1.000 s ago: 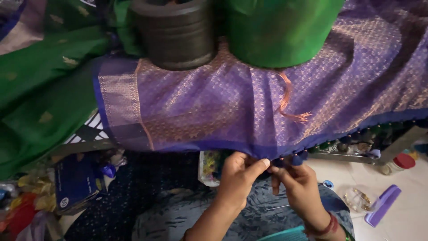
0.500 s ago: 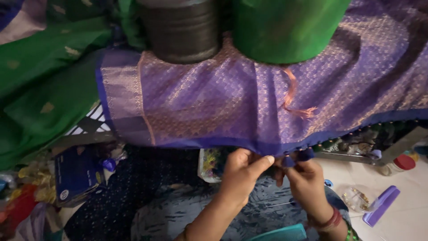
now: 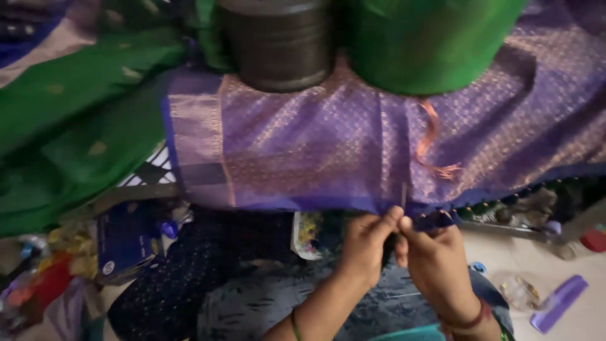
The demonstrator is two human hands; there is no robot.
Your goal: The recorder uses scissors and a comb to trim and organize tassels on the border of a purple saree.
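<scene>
Purple brocade cloth is draped across the far surface, weighted by a dark tin; its near edge is pinched by left hand and right hand together, above a cluttered floor.

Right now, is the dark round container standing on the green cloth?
No, the dark round container stands on the purple cloth, while the green cloth lies to its left.

top edge cuts off the dark metal canister and green container.
</scene>
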